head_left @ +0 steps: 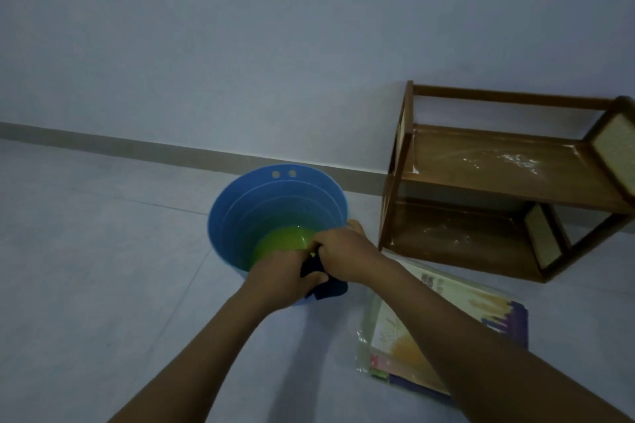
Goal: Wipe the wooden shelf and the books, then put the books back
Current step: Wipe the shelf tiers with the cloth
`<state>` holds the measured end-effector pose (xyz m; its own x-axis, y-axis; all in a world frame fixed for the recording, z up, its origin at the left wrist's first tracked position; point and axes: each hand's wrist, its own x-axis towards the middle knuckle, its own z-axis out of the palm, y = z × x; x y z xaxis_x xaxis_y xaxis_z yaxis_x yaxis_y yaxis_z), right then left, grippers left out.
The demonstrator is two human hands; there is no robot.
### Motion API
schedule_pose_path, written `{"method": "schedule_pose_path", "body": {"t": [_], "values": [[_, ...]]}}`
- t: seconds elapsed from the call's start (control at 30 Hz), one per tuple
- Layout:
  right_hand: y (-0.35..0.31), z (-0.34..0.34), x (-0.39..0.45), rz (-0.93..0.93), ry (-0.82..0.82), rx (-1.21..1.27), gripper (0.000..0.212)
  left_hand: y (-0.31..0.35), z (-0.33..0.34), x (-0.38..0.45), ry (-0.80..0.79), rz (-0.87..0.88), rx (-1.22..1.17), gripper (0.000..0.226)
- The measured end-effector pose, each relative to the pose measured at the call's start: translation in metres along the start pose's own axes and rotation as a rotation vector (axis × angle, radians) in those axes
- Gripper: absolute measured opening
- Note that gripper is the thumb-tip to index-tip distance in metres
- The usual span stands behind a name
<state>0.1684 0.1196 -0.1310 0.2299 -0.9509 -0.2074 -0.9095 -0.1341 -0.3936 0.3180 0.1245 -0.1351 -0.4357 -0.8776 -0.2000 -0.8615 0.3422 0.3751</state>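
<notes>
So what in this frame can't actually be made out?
Head view only:
- Dark cloth: mostly hidden by the left hand and right hand gripping it.
- Blue plastic bucket: near rim behind the hands.
- Stack of colourful books: right forearm crosses it; titles blurred.
- Brown wooden shelf: right end cut off.

- Looks like a home room, dim light: plain wall [275,45], baseboard [137,149], tiled floor [86,251].
- Small wooden shelf [498,182] and blue bucket [240,209] on floor — household cleaning setup.

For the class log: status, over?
Both hands, left hand and right hand, gripping dark cloth over blue bucket. Wooden shelf bare. Books on floor.
</notes>
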Motion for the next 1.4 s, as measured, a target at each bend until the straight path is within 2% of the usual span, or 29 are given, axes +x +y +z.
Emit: {"method": "schedule_pose_path", "body": {"t": [0.13,0.23,0.27,0.3,0.37,0.47,0.53,0.6,0.67,0.73,0.83,0.9,0.97,1.0,1.1,1.2,1.3,1.4], "values": [[0.001,-0.02,-0.012,-0.057,-0.154,0.128,0.028,0.004,-0.019,0.0,0.035,0.124,0.148,0.026],[0.007,-0.053,-0.026,-0.113,-0.159,0.274,0.041,0.015,-0.053,0.002,0.044,0.139,0.102,0.016],[0.008,-0.057,-0.027,-0.113,-0.135,0.392,0.044,0.014,-0.066,-0.002,0.026,0.135,0.029,0.013],[0.027,-0.077,-0.043,-0.086,-0.088,0.554,0.046,0.04,-0.081,0.008,0.015,0.195,-0.054,0.011],[0.038,-0.081,-0.055,-0.101,-0.117,1.025,0.049,0.052,-0.102,0.008,-0.001,0.249,-0.294,0.008],[0.06,-0.082,-0.075,-0.064,-0.087,1.564,0.054,0.085,-0.111,0.023,-0.099,0.311,-0.639,0.018],[0.084,-0.096,-0.092,0.05,-0.017,1.712,0.052,0.122,-0.105,0.048,-0.065,0.317,-0.635,0.024],[0.113,-0.119,-0.105,0.229,0.106,1.75,0.051,0.156,-0.099,0.083,0.126,0.282,-0.513,0.03],[0.142,-0.144,-0.115,0.35,0.33,1.709,0.052,0.179,-0.098,0.12,0.325,0.279,-0.342,0.036],[0.171,-0.171,-0.12,0.398,0.585,1.518,0.051,0.194,-0.095,0.159,0.4,0.331,-0.184,0.042],[0.207,-0.199,-0.11,0.555,0.833,0.929,0.04,0.208,-0.094,0.212,0.307,0.274,0.091,0.053],[0.23,-0.203,-0.099,0.651,0.904,0.458,0.036,0.212,-0.092,0.236,0.212,0.175,0.189,0.06],[0.25,-0.196,-0.091,0.698,0.862,0.119,0.034,0.211,-0.086,0.251,0.146,0.119,0.156,0.069],[0.261,-0.189,-0.085,0.726,0.798,0.042,0.034,0.21,-0.081,0.255,0.132,0.116,0.135,0.072],[0.275,-0.163,-0.063,0.821,0.535,0.091,0.053,0.207,-0.07,0.256,0.185,0.13,0.097,0.076],[0.272,-0.143,-0.038,0.808,0.441,0.031,0.059,0.21,-0.066,0.256,0.224,0.128,0.116,0.077],[0.238,-0.133,-0.011,0.713,0.461,0.03,0.049,0.212,-0.064,0.257,0.215,0.111,0.152,0.076],[0.189,-0.118,0.016,0.459,0.457,0.017,0.041,0.211,-0.065,0.258,0.213,0.103,0.154,0.071]]}}
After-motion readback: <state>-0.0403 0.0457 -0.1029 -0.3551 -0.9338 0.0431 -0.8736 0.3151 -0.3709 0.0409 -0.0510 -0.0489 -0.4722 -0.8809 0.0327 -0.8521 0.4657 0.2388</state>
